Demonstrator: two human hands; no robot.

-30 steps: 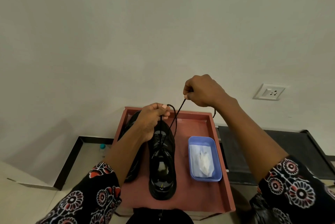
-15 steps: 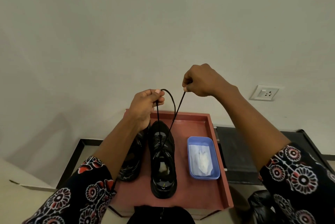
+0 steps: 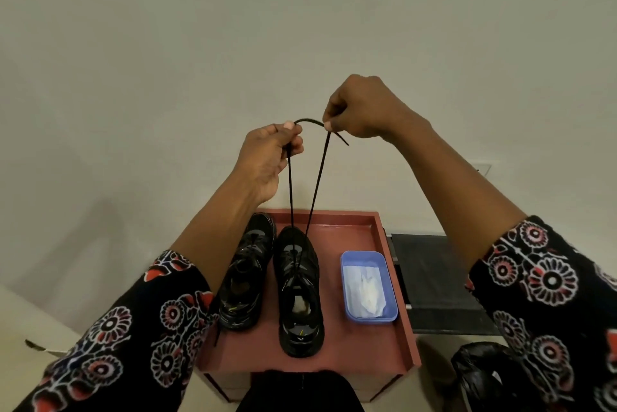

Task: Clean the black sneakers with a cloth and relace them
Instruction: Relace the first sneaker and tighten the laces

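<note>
Lace (image 3: pixel 316 184) up high, both strands running taut from the right sneaker (image 3: pixel 299 291), which sits mid-tray (image 3: pixel 377 234) with its toe at twelve o'clock. My left hand (image 3: pixel 267 161) pinches one strand, my right hand (image 3: pixel 359 108) pinches the other near its tip, and a short arc of lace bridges the two. The risk, as I judge it: I'm pulling straight up, and too much pull could lift or tip the sneaker, knocking it into its mate (image 3: pixel 245 278) just beside it at nine o'clock. The free tip poking out under my right hand looks short, so a loose pinch could let it slip and the strand would drop slack. Uneven pulling might also leave one end too short to tie. At three o'clock the blue tub (image 3: pixel 392 285) holds the cloth (image 3: pixel 365 288), near enough for a toppling sneaker to bump.
</note>
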